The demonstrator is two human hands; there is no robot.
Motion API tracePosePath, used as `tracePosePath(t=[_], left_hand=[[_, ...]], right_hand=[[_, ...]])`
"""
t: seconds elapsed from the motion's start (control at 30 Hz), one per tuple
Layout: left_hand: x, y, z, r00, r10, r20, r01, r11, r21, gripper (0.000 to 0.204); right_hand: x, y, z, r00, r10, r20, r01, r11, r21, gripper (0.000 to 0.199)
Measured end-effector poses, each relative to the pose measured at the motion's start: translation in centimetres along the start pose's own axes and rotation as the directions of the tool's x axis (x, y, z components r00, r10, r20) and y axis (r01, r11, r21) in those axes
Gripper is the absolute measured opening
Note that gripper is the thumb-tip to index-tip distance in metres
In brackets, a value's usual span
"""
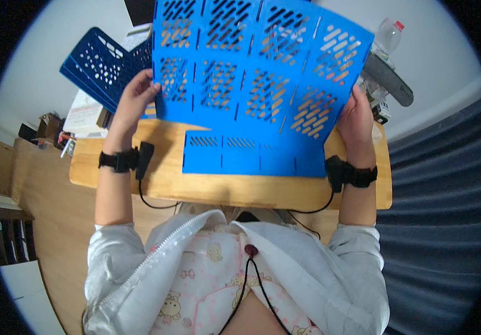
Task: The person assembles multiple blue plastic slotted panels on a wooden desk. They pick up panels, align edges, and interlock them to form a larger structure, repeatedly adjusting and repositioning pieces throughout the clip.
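Note:
A large blue perforated plastic panel (240, 56) is raised over the table between my hands, its rows of slanted slots facing me. My left hand (139, 94) pinches its left edge, thumb in front. At the right edge, my right hand (356, 120) grips the panel, with its fingers partly hidden behind it. Below lies a narrower blue plastic piece (240, 162) with short slits, close to the table's front edge; its upper right part meets or is covered by the big panel, and I cannot tell whether they are joined.
A dark blue perforated file holder (98, 67) stands at the back left beside white boxes or papers (84, 114). At the back right are a clear bottle with a red cap (389, 34) and a grey elongated case (388, 81). The wooden table (162, 181) carries these. A dark curtain (441, 195) hangs right.

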State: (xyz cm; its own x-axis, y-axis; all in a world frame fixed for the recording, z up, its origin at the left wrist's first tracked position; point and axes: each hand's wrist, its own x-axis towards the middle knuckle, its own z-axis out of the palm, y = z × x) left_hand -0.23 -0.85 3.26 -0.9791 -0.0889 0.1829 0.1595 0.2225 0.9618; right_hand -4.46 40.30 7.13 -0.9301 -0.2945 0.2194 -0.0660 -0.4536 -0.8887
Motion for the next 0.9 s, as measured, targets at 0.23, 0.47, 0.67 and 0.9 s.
tracePosePath(t=[0.23, 0.47, 0.67, 0.9], left_hand=[[1.0, -0.6, -0.6, 0.973, 0.095, -0.21, -0.111, 0.992, -0.067, 0.037], [1.7, 0.0, -1.1, 0.968, 0.088, -0.235, -0.069, 0.994, 0.084, 0.04], [2.4, 0.8, 1.2, 0.965, 0.224, -0.136, -0.217, 0.974, 0.069, 0.044], [-1.6, 6.4, 5.0, 0.939, 0.321, 0.122, -0.327, 0.945, 0.031, 0.053]], right_hand=[[-0.2, -1.6, -1.5, 0.981, -0.027, 0.192, 0.101, 0.917, -0.387, 0.026], [-2.7, -2.1, 1.0, 0.968, -0.11, 0.226, 0.187, 0.917, -0.353, 0.026], [-3.8, -3.5, 3.1, 0.926, -0.243, 0.289, 0.337, 0.878, -0.34, 0.027], [-3.4, -3.6, 6.3, 0.838, -0.351, 0.418, 0.514, 0.763, -0.391, 0.024]])
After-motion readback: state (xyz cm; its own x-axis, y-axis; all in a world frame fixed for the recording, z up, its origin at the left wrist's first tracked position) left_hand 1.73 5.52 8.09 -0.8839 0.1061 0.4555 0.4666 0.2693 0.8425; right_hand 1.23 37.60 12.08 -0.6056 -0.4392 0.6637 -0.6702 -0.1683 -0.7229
